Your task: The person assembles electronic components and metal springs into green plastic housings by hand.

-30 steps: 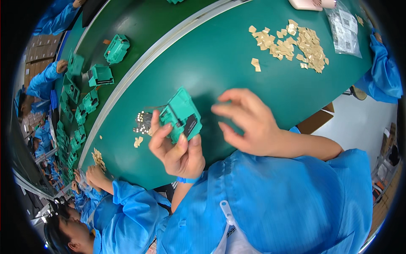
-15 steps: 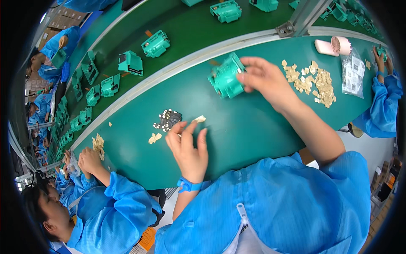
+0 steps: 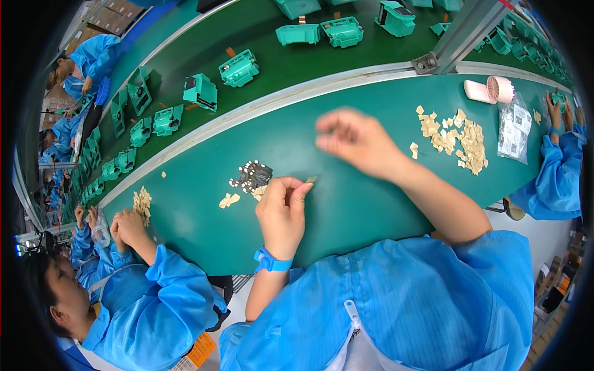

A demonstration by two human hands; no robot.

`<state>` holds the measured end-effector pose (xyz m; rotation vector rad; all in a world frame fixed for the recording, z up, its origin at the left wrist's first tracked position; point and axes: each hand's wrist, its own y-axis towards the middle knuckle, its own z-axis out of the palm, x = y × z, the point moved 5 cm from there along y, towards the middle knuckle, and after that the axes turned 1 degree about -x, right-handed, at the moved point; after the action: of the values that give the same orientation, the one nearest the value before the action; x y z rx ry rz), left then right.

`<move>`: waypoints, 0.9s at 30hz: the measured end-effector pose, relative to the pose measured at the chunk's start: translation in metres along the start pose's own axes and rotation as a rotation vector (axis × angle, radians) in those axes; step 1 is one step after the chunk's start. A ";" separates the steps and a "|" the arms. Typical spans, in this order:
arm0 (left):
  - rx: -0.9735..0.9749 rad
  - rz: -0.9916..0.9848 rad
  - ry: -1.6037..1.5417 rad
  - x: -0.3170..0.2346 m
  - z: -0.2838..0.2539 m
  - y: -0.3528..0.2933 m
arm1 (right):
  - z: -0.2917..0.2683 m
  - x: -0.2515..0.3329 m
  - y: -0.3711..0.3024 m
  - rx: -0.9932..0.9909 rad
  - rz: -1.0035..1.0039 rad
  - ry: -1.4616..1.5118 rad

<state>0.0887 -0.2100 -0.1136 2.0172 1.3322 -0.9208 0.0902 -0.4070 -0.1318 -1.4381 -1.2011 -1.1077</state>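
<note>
My left hand (image 3: 281, 213) is over the middle of the green work table (image 3: 352, 210). Its thumb and forefinger pinch a small thin piece (image 3: 311, 180) that looks dark greenish and is too small to name. Close beside that hand lies a bunch of short black wires with white ends (image 3: 252, 175), along with a few cream-coloured flat pieces (image 3: 229, 200). My right hand (image 3: 359, 143) hovers to the right and farther from me. It is blurred, but thumb and fingers look apart, and nothing shows between them.
A belt with several green plastic housings (image 3: 239, 68) runs beyond a metal rail (image 3: 272, 94). At the right are a cream-piece pile (image 3: 473, 145), a pink handheld fan (image 3: 500, 89) and a clear bag (image 3: 513, 130). A co-worker (image 3: 142, 297) sits at the left, another at far right.
The green housing has left my right hand; another housing now shows on the belt beyond the rail. My left fingers have closed on a small piece. The view has shifted slightly.
</note>
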 end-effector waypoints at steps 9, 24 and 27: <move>0.316 -0.266 -0.523 -0.028 0.049 -0.014 | -0.001 -0.017 -0.085 0.021 0.230 0.630; 0.402 0.032 -0.190 -0.067 0.061 -0.013 | -0.028 0.018 -0.114 -0.246 -0.547 -0.552; 0.397 0.068 -0.161 -0.070 0.065 -0.013 | -0.028 0.016 -0.117 -0.218 -0.548 -0.631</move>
<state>0.0417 -0.2932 -0.0993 2.2028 1.0491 -1.3701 -0.0259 -0.4219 -0.1000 -1.7503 -2.0622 -1.2047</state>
